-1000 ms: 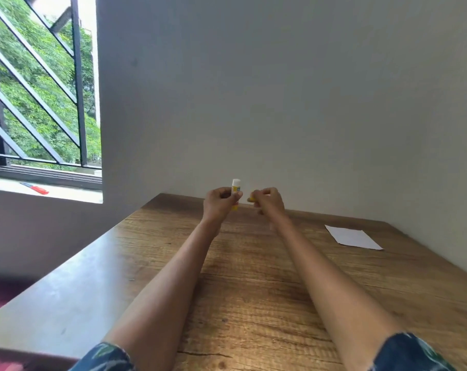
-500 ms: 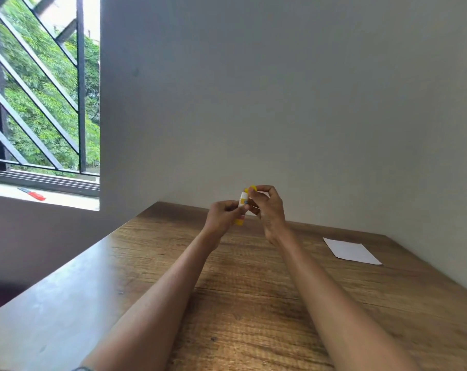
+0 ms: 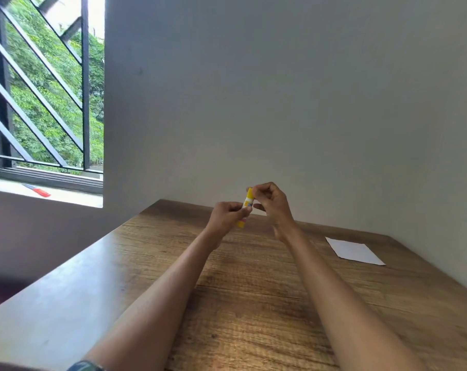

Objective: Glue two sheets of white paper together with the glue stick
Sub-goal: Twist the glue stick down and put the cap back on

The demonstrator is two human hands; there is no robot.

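A yellow and white glue stick [image 3: 247,203] stands nearly upright above the far part of the wooden table [image 3: 253,290]. My left hand [image 3: 227,215] grips its lower body. My right hand [image 3: 271,200] is closed on its yellow top end, the cap. White paper [image 3: 354,251] lies flat at the far right of the table, well apart from both hands; I cannot tell whether it is one sheet or two stacked.
A grey wall rises right behind the table and along its right side. At the left is a barred window [image 3: 45,84] with a red and blue object [image 3: 37,190] on its sill.
The yellow cap, held apart in my right hand a second ago, now sits on top of the glue stick. Both hands have come together and risen slightly.
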